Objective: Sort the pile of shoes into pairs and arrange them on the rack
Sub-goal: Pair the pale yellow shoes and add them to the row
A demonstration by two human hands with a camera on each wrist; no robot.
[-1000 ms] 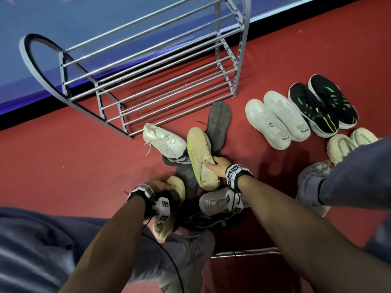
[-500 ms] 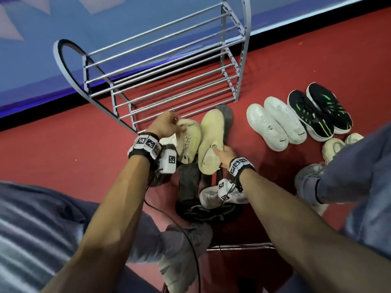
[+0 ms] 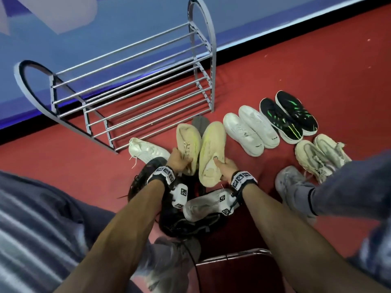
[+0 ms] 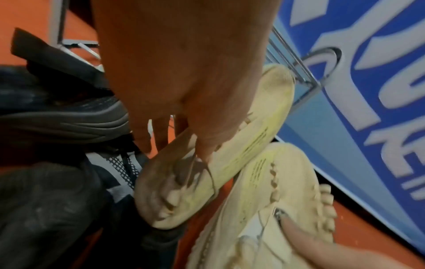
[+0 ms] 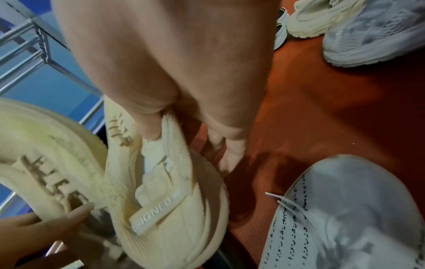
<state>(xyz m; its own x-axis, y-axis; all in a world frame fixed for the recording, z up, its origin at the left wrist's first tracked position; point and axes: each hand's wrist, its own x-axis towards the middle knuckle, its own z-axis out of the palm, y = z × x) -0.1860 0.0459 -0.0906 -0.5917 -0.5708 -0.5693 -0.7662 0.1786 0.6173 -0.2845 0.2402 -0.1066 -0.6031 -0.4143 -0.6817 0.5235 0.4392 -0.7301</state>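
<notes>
Gripping one cream shoe (image 3: 187,144) in my left hand (image 3: 178,160) and its mate (image 3: 211,153) in my right hand (image 3: 227,167), my fingers (image 4: 202,143) curl round their collars. Beneath my fingers lies the shoe pile (image 3: 190,210); beyond them stands the rack (image 3: 131,85), with sorted pairs (image 3: 270,123) right of my fingers.

You have before you a red floor (image 3: 296,66), a blue wall panel (image 3: 127,20) with white lettering behind it, a black baseboard strip (image 3: 285,42) where they meet, a chrome chair-leg bar (image 3: 232,255) low in view, and a black cable (image 3: 195,269) crossing it.
</notes>
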